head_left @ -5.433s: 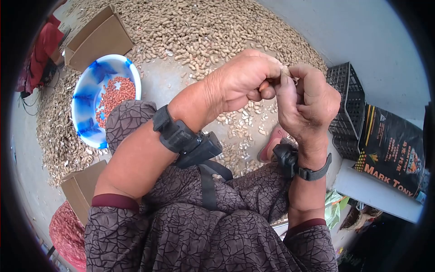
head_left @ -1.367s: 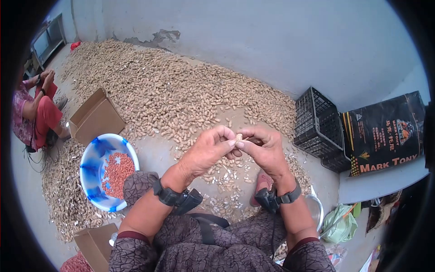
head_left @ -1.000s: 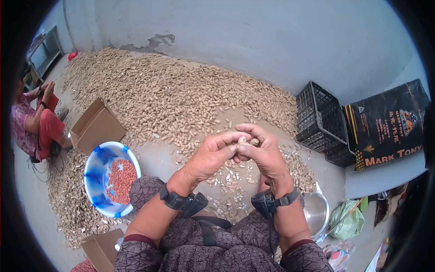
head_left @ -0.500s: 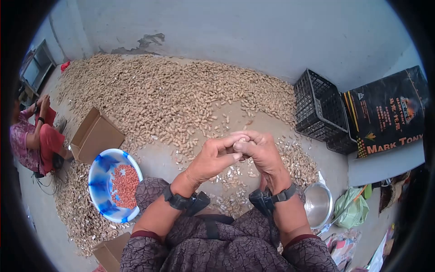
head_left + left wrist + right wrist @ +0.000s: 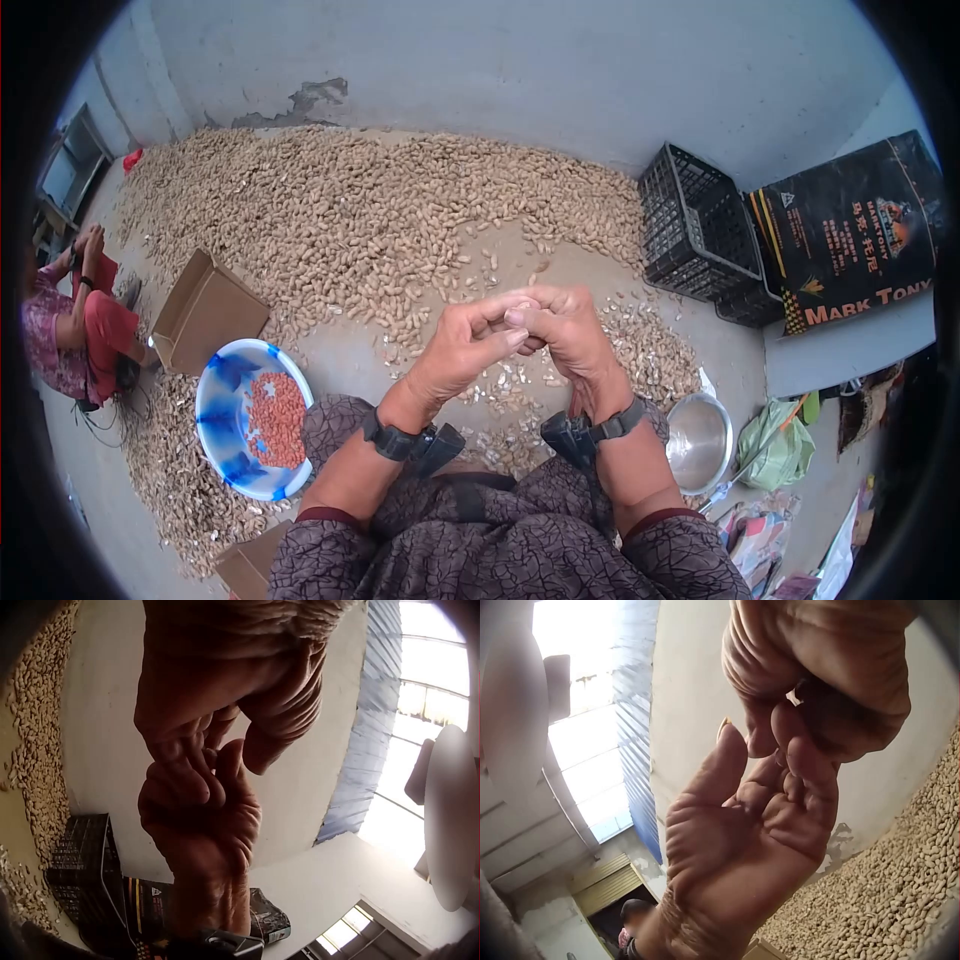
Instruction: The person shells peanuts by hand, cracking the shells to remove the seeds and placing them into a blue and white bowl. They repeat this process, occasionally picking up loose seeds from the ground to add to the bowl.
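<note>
Peanut [image 5: 793,696]: I can make out only a pale sliver of it in the right wrist view, held in front of the person's lap above the floor. It is pinched where the fingertips of both hands meet. The left hand [image 5: 458,348] has its fingers curled and its thumb pressed in against it. The right hand [image 5: 568,332] is curled over from the other side, so the two hands touch knuckle to knuckle. From the head view the fingers hide the nut itself.

Directly below the hands I see empty shells [image 5: 520,380] scattered on the floor. Beyond them, a broad pile of unshelled peanuts [image 5: 380,210] runs back to the far wall. Near left stands a blue-and-white bowl [image 5: 222,385] with red kernels [image 5: 277,420] in it, and a cardboard box [image 5: 205,315] lies open just behind it. Near right, beside the person's knee, is a metal bowl [image 5: 700,440], with a green bag [image 5: 775,450] further right. At the far right a black crate [image 5: 690,225] leans by a black printed sack [image 5: 860,240]. Another person [image 5: 75,320] sits at the far left edge.
</note>
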`<state>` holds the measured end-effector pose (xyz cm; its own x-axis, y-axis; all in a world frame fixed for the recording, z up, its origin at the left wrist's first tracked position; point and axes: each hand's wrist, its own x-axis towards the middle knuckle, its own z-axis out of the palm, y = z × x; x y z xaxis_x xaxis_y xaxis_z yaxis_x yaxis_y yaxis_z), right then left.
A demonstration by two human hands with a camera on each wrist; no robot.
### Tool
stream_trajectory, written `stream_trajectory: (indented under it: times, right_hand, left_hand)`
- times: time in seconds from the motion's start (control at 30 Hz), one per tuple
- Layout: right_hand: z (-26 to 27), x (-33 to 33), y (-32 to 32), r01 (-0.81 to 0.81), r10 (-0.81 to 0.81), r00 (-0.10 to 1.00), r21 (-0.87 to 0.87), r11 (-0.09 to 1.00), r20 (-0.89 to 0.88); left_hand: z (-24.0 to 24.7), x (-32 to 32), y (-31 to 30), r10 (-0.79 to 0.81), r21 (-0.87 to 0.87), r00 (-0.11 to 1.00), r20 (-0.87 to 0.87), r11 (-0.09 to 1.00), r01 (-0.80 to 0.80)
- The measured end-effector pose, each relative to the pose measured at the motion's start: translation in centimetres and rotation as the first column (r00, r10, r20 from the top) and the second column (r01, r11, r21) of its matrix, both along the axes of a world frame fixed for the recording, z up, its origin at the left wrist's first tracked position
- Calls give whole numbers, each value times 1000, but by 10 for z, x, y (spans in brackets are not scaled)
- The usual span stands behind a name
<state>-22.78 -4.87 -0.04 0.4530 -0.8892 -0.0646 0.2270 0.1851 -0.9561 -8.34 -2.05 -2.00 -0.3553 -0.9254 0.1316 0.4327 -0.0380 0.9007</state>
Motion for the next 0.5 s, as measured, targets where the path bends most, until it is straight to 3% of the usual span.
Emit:
stream_trajectory:
  times: [0.1,0.17,0.5]
  right_hand:
    - [2,5,4,40,-39,998,25,999,-47]
    - [0,7,4,94,-94,995,-5,996,-36]
    - [4,1,-2,-7,-2,996,95,995,86]
  left_hand:
    - [-4,-2,2,36,45,999,24,998,-37]
    - [-8,-3,2,96,-49,993,72,994,-93]
    - [6,4,-5,-4,15,999,-40,1000,5]
